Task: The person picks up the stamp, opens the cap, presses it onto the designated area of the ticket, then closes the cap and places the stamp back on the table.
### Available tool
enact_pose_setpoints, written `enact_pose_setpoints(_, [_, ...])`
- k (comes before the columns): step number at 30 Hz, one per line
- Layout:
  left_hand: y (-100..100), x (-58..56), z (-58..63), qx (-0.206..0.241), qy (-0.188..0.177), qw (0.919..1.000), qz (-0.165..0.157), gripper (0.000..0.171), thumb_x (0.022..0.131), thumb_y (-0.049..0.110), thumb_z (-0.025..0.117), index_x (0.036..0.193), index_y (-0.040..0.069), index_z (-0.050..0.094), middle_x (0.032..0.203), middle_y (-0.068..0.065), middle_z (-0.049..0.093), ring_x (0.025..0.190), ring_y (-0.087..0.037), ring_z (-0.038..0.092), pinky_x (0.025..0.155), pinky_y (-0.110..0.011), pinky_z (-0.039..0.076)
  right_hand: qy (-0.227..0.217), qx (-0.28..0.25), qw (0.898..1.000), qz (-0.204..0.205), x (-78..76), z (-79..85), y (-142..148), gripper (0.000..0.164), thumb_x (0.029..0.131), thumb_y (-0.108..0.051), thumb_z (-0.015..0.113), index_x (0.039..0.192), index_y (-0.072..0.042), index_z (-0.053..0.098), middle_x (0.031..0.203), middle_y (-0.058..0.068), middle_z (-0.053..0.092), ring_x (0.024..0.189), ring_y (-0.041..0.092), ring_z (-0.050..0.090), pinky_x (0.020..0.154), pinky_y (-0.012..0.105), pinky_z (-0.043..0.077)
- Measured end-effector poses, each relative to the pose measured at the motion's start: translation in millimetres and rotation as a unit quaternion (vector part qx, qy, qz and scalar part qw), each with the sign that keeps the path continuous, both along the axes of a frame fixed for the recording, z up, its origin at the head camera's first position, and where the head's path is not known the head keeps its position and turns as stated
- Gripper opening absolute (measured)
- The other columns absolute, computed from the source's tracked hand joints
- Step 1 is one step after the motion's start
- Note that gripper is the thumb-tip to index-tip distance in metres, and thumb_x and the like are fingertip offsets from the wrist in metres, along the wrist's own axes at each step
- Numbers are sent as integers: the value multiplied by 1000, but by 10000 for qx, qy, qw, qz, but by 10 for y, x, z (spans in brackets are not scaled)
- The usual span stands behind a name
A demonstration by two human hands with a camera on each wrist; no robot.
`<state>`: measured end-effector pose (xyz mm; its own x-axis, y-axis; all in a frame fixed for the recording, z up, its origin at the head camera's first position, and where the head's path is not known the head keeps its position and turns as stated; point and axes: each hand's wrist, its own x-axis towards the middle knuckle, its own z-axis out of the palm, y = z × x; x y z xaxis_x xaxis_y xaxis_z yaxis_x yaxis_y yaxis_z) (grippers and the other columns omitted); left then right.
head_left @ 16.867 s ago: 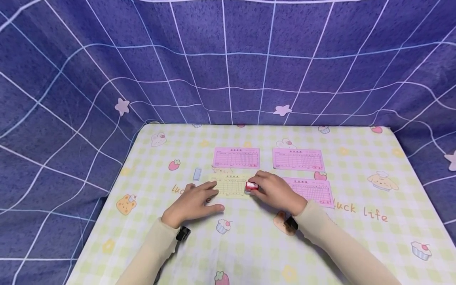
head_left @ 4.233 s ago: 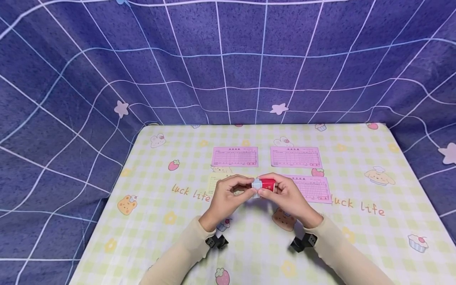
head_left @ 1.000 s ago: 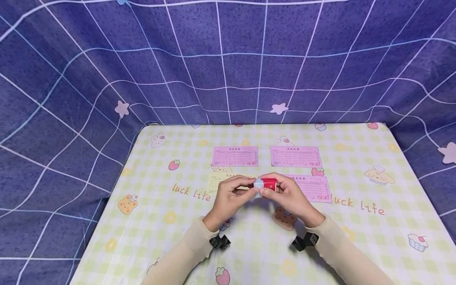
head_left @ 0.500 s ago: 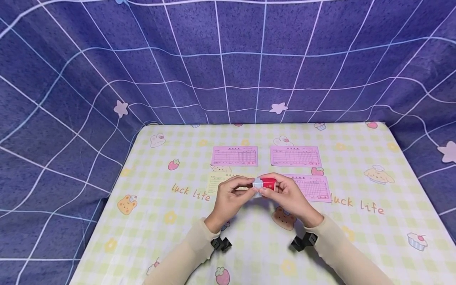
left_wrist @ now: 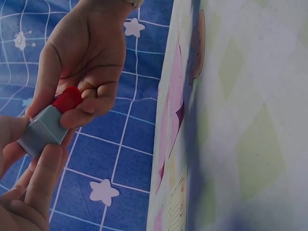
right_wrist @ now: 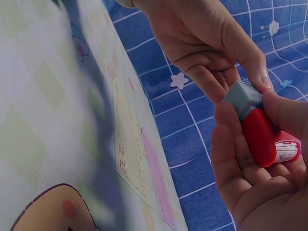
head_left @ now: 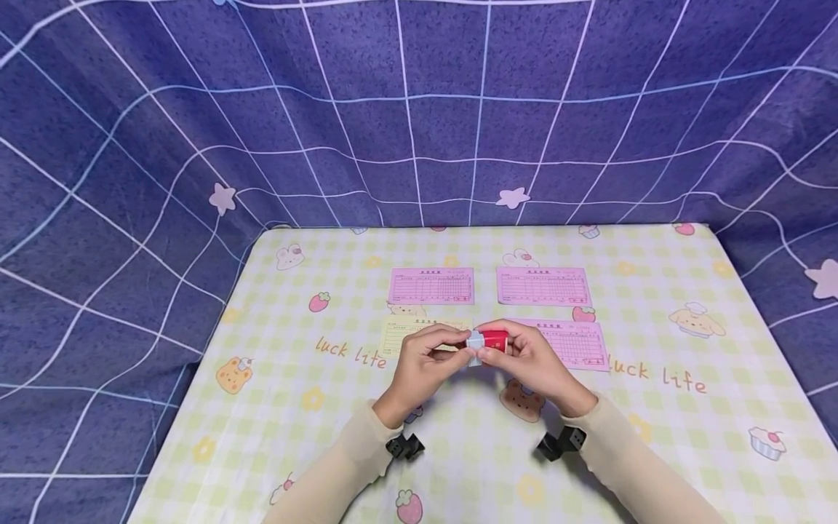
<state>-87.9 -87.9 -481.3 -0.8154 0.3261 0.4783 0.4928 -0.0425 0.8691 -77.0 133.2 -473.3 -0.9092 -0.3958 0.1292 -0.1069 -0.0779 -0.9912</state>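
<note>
A red stamp (head_left: 495, 340) with a grey-blue cap (head_left: 475, 340) over one end is held level above the table, between both hands. My left hand (head_left: 422, 367) pinches the cap between thumb and fingers. The right hand (head_left: 533, 364) grips the red body, its thumb reaching toward the cap. In the right wrist view the red body (right_wrist: 260, 137) shows a white label at its end, and the cap (right_wrist: 244, 98) sits against it. Behind the hands lies a yellow form slip (head_left: 401, 335), partly hidden. The right wrist view shows a red mark on this yellow slip (right_wrist: 130, 149).
Two pink slips, the left one (head_left: 432, 285) and the right one (head_left: 543, 285), lie farther back. Another pink slip (head_left: 579, 346) lies partly behind the right hand. A checked, cartoon-printed cloth (head_left: 655, 451) covers the table. A blue curtain (head_left: 445, 131) hangs behind.
Earlier the right hand held the stamp on the yellow slip while the cap lay on the table. By 4.2 s ago both hands held stamp and cap together; since then, hardly any movement.
</note>
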Motion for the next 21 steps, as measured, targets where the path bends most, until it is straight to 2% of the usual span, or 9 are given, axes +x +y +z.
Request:
enact_pose_setpoints(12, [21,-2,-5,116,-21,9999,-35,22,91,-7,78,113,-7,77,106,-19,75,95,-20,75,77,-39,64,56,-56,10000,-48,-3,-12,2,30,101,0,68,130,7,65,98,4,76,82,11,71,69,23,58])
enact_pose_setpoints(21, [57,7,-35,223,-334,9992,9,23,93,-5,77,116,-4,76,111,-20,73,99,-20,74,80,-39,64,-13,-157,9996,-215,9,-27,-6,32,101,1,68,131,8,63,101,2,76,82,8,69,69,21,57])
